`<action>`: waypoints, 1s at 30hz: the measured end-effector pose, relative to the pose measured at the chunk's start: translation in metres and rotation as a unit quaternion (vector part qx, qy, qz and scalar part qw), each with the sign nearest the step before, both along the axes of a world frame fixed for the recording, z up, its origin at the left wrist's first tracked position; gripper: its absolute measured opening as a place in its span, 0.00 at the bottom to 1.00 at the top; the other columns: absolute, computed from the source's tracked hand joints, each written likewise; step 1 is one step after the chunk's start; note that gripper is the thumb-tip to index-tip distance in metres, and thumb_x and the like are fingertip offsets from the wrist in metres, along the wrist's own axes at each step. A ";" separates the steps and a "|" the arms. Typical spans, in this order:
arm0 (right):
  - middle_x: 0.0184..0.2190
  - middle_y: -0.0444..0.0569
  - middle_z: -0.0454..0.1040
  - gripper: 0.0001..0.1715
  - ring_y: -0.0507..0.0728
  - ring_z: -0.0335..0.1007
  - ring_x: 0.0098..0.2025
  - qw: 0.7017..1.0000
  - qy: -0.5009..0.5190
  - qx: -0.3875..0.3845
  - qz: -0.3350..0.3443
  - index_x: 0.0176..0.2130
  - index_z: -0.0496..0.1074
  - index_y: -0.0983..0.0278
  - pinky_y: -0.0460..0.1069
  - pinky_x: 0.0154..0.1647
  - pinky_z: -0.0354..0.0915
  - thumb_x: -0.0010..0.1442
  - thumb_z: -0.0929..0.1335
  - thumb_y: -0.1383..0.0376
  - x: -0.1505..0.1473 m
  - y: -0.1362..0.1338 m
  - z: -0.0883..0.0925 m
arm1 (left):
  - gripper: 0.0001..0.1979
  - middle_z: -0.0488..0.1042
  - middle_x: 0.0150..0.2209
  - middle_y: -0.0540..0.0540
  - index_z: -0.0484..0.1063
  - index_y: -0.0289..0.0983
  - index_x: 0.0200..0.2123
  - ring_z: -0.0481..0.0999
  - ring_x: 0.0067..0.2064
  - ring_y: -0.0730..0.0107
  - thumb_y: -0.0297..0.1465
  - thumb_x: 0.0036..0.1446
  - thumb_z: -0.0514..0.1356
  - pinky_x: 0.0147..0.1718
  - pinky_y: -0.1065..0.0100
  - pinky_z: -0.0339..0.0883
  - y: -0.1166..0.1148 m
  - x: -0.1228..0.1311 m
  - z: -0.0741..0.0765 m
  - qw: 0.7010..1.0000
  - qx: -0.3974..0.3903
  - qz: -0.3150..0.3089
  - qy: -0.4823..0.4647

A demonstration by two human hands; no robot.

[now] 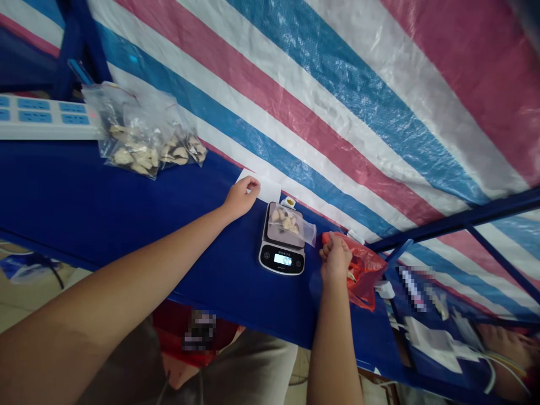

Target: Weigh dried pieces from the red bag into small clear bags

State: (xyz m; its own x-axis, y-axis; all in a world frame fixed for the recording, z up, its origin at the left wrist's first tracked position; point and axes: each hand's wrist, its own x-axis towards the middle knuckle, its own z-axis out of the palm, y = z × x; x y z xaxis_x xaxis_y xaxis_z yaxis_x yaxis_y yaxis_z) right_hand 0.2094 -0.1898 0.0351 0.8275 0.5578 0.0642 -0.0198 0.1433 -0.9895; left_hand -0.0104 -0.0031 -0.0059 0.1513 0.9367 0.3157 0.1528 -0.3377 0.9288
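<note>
My left hand [243, 197] is closed over a white sheet of paper [270, 190], its fingers curled; what they hold, if anything, is too small to tell. A digital scale [282, 257] with a lit display stands between my hands. On its plate lies a clear bag of pale dried pieces [290, 223]. My right hand [336, 254] is closed at the left edge of a red plastic bag [366, 270]; its fingertips are partly hidden. Behind the scale sits a small white roll [288, 202].
Several clear bags of pale pieces [137, 154] lie at the left beside a white power strip [46, 118]. A striped sheet [295, 101] hangs behind the blue table [189, 259]. Another person's hand [506, 346] is at the far right, near white packets [434, 340].
</note>
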 end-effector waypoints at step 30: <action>0.38 0.52 0.80 0.16 0.60 0.76 0.39 0.894 -0.421 -0.099 0.115 0.41 0.76 0.64 0.54 0.42 0.69 0.60 0.70 0.54 -0.032 0.013 0.040 | 0.05 0.78 0.40 0.45 0.73 0.38 0.36 0.75 0.42 0.65 0.29 0.58 0.57 0.44 0.63 0.68 -0.003 0.005 0.003 1.000 0.009 -0.003 0.014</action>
State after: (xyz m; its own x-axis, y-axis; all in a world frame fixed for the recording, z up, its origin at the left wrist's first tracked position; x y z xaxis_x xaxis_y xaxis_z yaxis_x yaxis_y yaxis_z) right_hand 0.1770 -0.1766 0.0754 0.3938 0.7759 0.4928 0.7384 0.0523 -0.6723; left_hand -0.0053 -0.0059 -0.0032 0.1666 0.9300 0.3275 0.1773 -0.3550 0.9179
